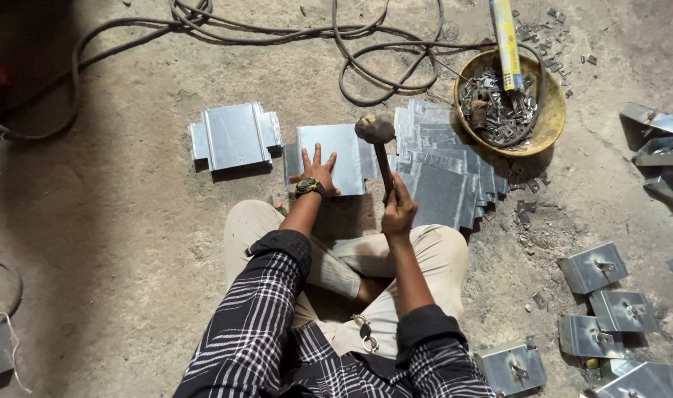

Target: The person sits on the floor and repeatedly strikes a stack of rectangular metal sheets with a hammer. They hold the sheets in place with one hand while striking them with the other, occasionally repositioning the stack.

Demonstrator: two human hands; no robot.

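Hammer (379,147) gripped upright in the right hand (398,210), fingers clenched around the dark handle, its worn head raised just above the right edge of a metal sheet (336,151) lying flat on the dirt floor (115,221). Sat cross-legged in beige trousers (440,254), sleeves of a checked shirt (255,324) pushed back to the elbows, a bunch of keys (367,333) hanging at the waist. Pressed the left hand (316,173) flat on the near part of that sheet, fingers spread and released, a watch (308,187) on the wrist. Just right of the sheet, a fanned stack of flat sheets (443,173), overlapping one another. Left of it, apart, a folded sheet with raised ribs (235,135). Down at the right, near the knee, several small plates with clips (594,267) scattered on the ground. Beyond the stack, a yellow bowl (554,118) filled with small metal pieces, a yellow and blue tube (507,44) leaning in it. Farthest off, looped cables (366,55) across the floor, more bent metal parts (657,140) at the far right.
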